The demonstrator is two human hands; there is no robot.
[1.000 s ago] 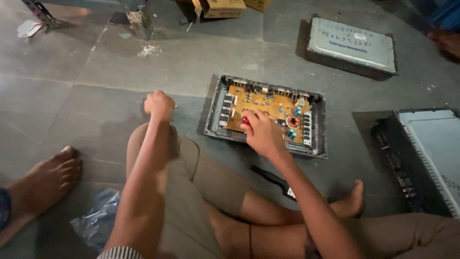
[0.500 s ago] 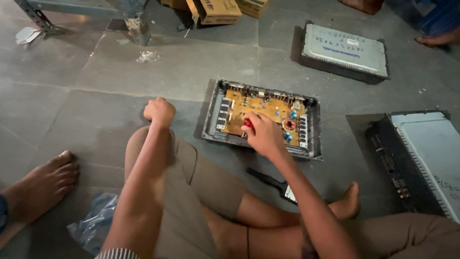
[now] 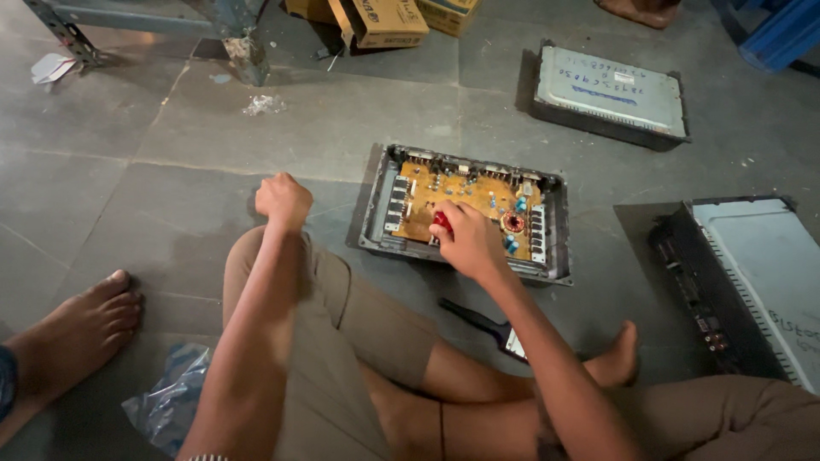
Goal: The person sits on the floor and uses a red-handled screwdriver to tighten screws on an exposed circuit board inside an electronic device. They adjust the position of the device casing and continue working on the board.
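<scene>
- we sit cross-legged on a grey tiled floor (image 3: 128,196), looking down at an opened case (image 3: 465,213) that lies flat on the tiles just ahead of our knees.
- inside the case sits an orange circuit board (image 3: 457,198), with a copper coil (image 3: 513,222) near its right end.
- our right hand (image 3: 465,242) rests over the near edge of the board, fingers curled around a red-handled tool (image 3: 442,221) whose tip meets the board; we cannot tell what kind of tool it is.
- our left hand (image 3: 283,200) is clenched in a fist above our left knee, holding nothing that we can see, just left of the case.
- a dark flat tool (image 3: 487,324) lies on the floor between our right forearm and shin.
- two closed metal units lie farther off: one (image 3: 611,94) beyond the case, one (image 3: 752,282) at the right edge.
- another person's bare foot (image 3: 81,329) rests at the left, near a crumpled plastic bag (image 3: 166,405).
</scene>
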